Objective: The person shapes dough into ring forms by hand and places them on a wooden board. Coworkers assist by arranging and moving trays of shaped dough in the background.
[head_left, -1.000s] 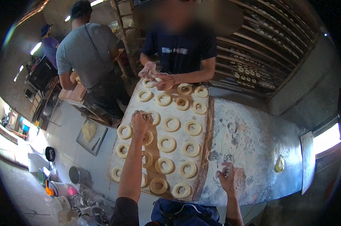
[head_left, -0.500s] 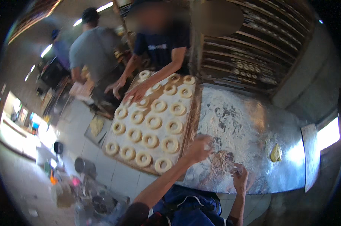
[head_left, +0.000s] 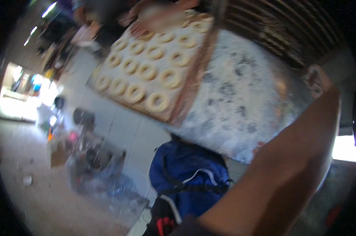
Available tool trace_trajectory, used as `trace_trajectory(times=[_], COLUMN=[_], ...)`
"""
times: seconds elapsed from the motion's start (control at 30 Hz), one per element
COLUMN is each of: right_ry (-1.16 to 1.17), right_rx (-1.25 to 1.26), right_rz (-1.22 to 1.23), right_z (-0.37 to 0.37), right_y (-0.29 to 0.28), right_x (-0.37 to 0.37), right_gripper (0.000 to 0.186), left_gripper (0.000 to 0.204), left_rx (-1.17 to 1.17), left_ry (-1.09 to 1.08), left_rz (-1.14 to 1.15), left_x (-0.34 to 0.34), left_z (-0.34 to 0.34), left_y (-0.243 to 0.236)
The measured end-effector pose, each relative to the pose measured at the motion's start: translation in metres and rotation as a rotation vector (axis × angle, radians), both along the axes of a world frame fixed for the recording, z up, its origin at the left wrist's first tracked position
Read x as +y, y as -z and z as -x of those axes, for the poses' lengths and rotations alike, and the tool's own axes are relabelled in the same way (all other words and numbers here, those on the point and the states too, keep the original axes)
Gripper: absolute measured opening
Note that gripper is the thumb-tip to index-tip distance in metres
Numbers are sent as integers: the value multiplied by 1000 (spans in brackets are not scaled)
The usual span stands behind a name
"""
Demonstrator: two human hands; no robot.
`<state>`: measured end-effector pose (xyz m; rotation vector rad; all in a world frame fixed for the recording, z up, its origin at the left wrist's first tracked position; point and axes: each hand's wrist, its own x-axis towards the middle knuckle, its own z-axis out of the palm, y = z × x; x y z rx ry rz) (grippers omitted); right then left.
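Observation:
My left forearm crosses the view large and close, running from the lower middle to the upper right. At its end my left hand (head_left: 317, 80), pale as if floured, is over the far right part of the metal table (head_left: 282, 88). Motion smears its fingers, and whether it holds anything cannot be made out. Of my right hand (head_left: 258, 148) only some fingertips show, at the table's near edge beside the forearm, which hides the rest. White flour (head_left: 231, 67) with dark bare patches covers much of the tabletop.
Left of the table, a floured board (head_left: 144, 83) carries several rows of dough rings (head_left: 157, 101). A co-worker's hand (head_left: 138, 29) is at its far end. Slatted racks (head_left: 280, 27) stand behind. A blue bag (head_left: 189, 165) is at the near edge; clutter (head_left: 93, 153) lies lower left.
My left arm has swung across to the far right, over my right arm. The view has shifted, with board and table now higher. The brownish flour scraps between my hands no longer show.

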<state>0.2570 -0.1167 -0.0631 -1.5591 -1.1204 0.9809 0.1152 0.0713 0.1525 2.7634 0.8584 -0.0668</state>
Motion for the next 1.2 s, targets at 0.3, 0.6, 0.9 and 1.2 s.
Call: trace_trajectory(times=[0.3,0.6,0.9,1.2], right_ry=[145,160,1,-359], right_rx=[166,64,-87,-351], right_rz=[137,-158,-76,218], right_z=[40,58,136,282], right_y=[-25,-14,-19,-45], right_x=[-30,8,46,53], right_gripper=[25,13,10,25], left_gripper=[25,18,15,14], left_rx=[-253,-760,-753,-650], left_ry=[-42,-862,-1357,-1260], left_rz=[-101,699,354,-30], left_x=[-37,-179,-237,-203], left_z=[34,281,437,484], left_y=[11,116,167,176])
